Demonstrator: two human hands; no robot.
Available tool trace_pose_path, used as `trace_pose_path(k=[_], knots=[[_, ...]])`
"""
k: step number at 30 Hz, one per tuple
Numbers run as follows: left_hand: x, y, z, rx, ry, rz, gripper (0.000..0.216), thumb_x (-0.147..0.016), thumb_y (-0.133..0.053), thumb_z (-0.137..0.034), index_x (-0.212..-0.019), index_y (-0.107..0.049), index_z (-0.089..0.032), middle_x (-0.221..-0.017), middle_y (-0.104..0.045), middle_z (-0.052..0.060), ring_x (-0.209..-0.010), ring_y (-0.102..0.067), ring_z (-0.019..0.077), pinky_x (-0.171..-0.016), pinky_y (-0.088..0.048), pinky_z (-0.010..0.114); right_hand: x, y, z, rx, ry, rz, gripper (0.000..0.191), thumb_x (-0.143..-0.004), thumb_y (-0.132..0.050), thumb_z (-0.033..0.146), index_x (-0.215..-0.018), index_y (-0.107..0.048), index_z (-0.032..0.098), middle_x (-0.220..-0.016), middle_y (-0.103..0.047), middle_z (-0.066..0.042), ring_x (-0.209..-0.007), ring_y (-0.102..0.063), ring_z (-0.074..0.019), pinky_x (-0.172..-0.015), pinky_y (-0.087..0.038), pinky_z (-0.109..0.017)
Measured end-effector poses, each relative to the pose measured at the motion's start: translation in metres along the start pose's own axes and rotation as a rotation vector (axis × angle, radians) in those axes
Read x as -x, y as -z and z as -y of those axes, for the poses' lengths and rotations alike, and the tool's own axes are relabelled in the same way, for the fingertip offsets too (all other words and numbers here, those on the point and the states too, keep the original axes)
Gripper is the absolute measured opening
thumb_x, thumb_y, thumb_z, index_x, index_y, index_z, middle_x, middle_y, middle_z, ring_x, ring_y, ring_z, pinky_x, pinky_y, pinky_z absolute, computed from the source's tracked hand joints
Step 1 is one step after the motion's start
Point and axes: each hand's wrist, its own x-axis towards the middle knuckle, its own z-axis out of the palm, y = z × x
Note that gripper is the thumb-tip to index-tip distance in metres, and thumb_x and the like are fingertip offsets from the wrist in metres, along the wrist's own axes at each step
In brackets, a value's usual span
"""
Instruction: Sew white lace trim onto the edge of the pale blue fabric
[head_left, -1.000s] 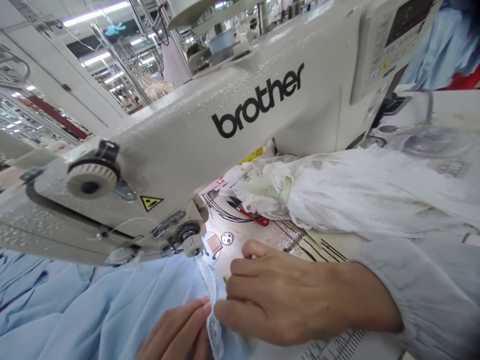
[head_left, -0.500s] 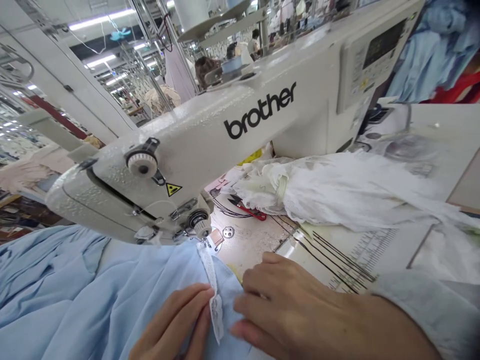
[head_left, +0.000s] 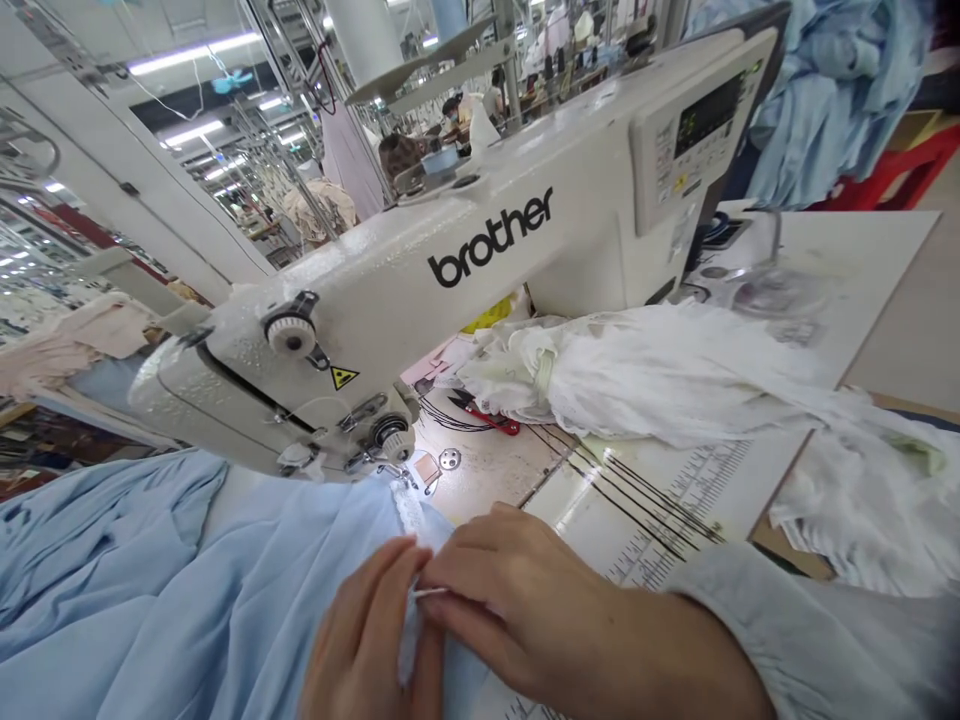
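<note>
The two hands meet at the fingertips over the near end of a narrow white lace trim [head_left: 409,512]. The right hand [head_left: 514,600] pinches a thin white edge of it between thumb and forefinger; the left hand [head_left: 367,635] lies against it, fingers on the light blue fabric [head_left: 255,590], though whether they grip cannot be told. The trim runs from the hands along the fabric to the presser foot [head_left: 403,474] of the white Brother sewing machine [head_left: 465,250]. The fabric spreads in loose folds to the left, under the machine's head.

Just right of the presser foot, a small round metal plate [head_left: 450,459] sits on the desk [head_left: 874,270]. Beyond it lie red-handled thread snips [head_left: 491,418], their blades pointing away to the left, beside a tied bundle of white lace-edged fabric [head_left: 660,375]. Behind the machine, light blue garments [head_left: 832,110] are heaped above a red stool [head_left: 892,180].
</note>
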Motion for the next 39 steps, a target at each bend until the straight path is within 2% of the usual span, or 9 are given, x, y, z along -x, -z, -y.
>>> trace_pose_path(k=[2, 3, 8, 11, 16, 22, 27, 32, 39], knots=[[-0.002, -0.002, 0.004, 0.034, -0.025, 0.031, 0.018, -0.092, -0.044, -0.025, -0.104, -0.058, -0.024, -0.093, -0.072, -0.001, -0.081, -0.070, 0.0124, -0.072, -0.054, 0.021, 0.005, 0.006, 0.001, -0.020, 0.019, -0.115, 0.020, -0.097, -0.052, 0.028, -0.094, -0.066, 0.015, -0.088, -0.068, -0.002, -0.084, -0.063, -0.0147, -0.081, -0.044, -0.027], [-0.002, -0.003, 0.005, 0.076, 0.048, 0.031, 0.018, -0.093, -0.043, -0.026, -0.102, -0.059, -0.026, -0.092, -0.072, -0.004, -0.079, -0.070, 0.0113, -0.072, -0.053, 0.020, 0.007, 0.009, 0.000, 0.011, -0.006, -0.164, 0.021, -0.098, -0.051, 0.030, -0.094, -0.066, 0.016, -0.088, -0.068, -0.002, -0.084, -0.063, -0.0144, -0.080, -0.044, -0.026], [0.002, -0.004, -0.004, 0.296, 0.759, 0.014, 0.022, -0.086, -0.053, -0.049, -0.095, -0.067, -0.035, -0.093, -0.074, -0.009, -0.089, -0.070, 0.0177, -0.077, -0.051, 0.028, -0.006, 0.010, -0.012, 0.345, -0.232, -0.185, 0.029, -0.097, -0.051, 0.034, -0.080, -0.065, 0.015, -0.080, -0.064, -0.005, -0.074, -0.059, -0.0185, -0.069, -0.044, -0.032], [0.002, -0.003, -0.002, 0.426, 0.953, 0.039, 0.030, -0.077, -0.058, -0.060, -0.093, -0.069, -0.037, -0.096, -0.074, -0.008, -0.095, -0.068, 0.0221, -0.080, -0.049, 0.033, -0.024, -0.006, -0.014, 0.441, -0.244, -0.184, 0.022, -0.091, -0.059, 0.033, -0.081, -0.063, 0.014, -0.085, -0.063, -0.008, -0.079, -0.059, -0.0231, -0.073, -0.044, -0.037], [0.005, -0.006, 0.009, 0.466, 0.908, 0.025, 0.035, -0.078, -0.055, -0.062, -0.095, -0.068, -0.035, -0.103, -0.073, -0.007, -0.100, -0.066, 0.0220, -0.081, -0.048, 0.032, -0.035, -0.030, -0.011, 0.564, -0.205, -0.155, 0.004, -0.085, -0.059, 0.015, -0.089, -0.059, 0.012, -0.088, -0.061, -0.009, -0.079, -0.057, -0.0232, -0.071, -0.043, -0.037], [0.008, -0.008, 0.008, 0.521, 0.794, 0.040, 0.028, -0.086, -0.052, -0.053, -0.102, -0.065, -0.034, -0.108, -0.071, -0.010, -0.100, -0.065, 0.0129, -0.084, -0.047, 0.021, -0.024, -0.027, -0.006, 0.641, -0.057, -0.084, 0.014, -0.078, -0.057, 0.001, -0.085, -0.056, 0.013, -0.084, -0.058, -0.008, -0.075, -0.053, -0.0214, -0.062, -0.040, -0.032], [0.010, -0.010, 0.019, 0.521, 0.562, 0.092, 0.021, -0.090, -0.052, -0.042, -0.106, -0.063, -0.034, -0.110, -0.071, -0.012, -0.102, -0.066, 0.0088, -0.084, -0.048, 0.014, -0.026, -0.033, -0.004, 0.662, 0.019, -0.083, 0.017, -0.074, -0.056, -0.002, -0.085, -0.058, 0.010, -0.082, -0.056, -0.009, -0.072, -0.051, -0.0225, -0.055, -0.037, -0.032], [0.003, -0.004, 0.013, 0.575, 0.698, 0.125, 0.023, -0.092, -0.046, -0.041, -0.107, -0.061, -0.034, -0.115, -0.068, -0.010, -0.108, -0.062, 0.0123, -0.096, -0.044, 0.020, -0.025, -0.036, -0.004, 0.652, 0.046, -0.100, 0.020, -0.069, -0.057, 0.000, -0.087, -0.058, 0.010, -0.081, -0.055, -0.008, -0.069, -0.049, -0.0220, -0.053, -0.036, -0.033], [-0.006, -0.011, 0.000, 0.523, 0.821, 0.105, 0.030, -0.092, -0.043, -0.049, -0.106, -0.063, -0.031, -0.115, -0.069, -0.004, -0.109, -0.063, 0.0193, -0.094, -0.047, 0.030, -0.018, -0.023, -0.003, 0.721, 0.076, -0.191, 0.024, -0.070, -0.050, -0.003, -0.088, -0.058, 0.011, -0.075, -0.052, -0.005, -0.063, -0.046, -0.0200, -0.057, -0.036, -0.034]])
